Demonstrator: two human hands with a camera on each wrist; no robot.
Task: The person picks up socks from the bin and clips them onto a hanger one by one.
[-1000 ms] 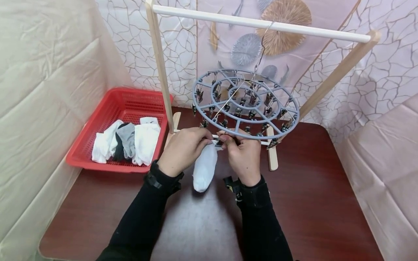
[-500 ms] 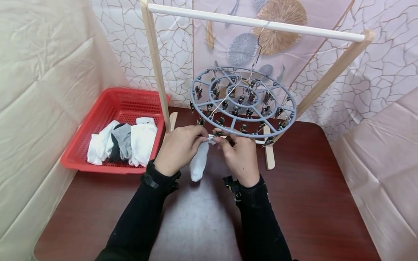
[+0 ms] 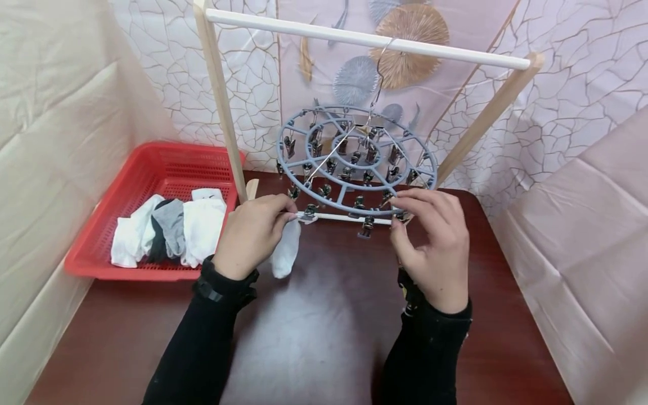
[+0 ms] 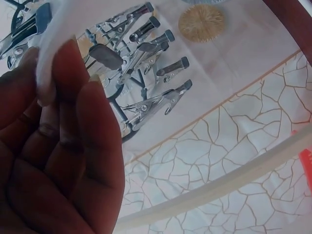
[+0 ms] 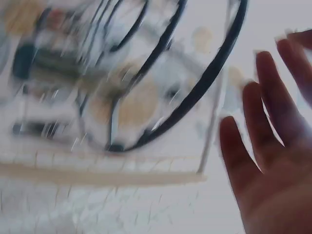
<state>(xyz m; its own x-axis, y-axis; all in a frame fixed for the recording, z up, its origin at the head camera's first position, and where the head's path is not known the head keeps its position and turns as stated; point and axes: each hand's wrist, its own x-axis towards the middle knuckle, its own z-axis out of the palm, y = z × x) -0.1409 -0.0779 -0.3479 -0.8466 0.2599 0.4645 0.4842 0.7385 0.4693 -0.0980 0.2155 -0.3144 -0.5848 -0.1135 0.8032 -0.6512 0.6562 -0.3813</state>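
Note:
My left hand (image 3: 258,233) pinches the top edge of a white sock (image 3: 286,250) between thumb and fingertips. In the left wrist view the sock's cloth (image 4: 47,73) comes down between them. The sock hangs beside a metal clip (image 3: 310,211) under the front left of the round grey drying hanger (image 3: 339,206); the left wrist view has a clip (image 4: 24,31) right at the cloth. At the hanger's front right rim is my right hand (image 3: 435,247), thumb and fingers apart, fingertips close to a clip (image 3: 402,217). Its fingers (image 5: 265,112) are spread in the right wrist view.
The hanger hooks on the white rail (image 3: 364,39) of a wooden stand (image 3: 223,101). A red basket (image 3: 152,275) with white, grey and black socks (image 3: 169,225) stands on the left of the brown table (image 3: 314,326). Several clips dangle under the hanger. Patterned cloth (image 3: 557,101) hangs behind.
My right hand has left the clip by the sock and moved right along the rim, its fingers opening. The left hand keeps its pinch on the sock. The head view has shifted.

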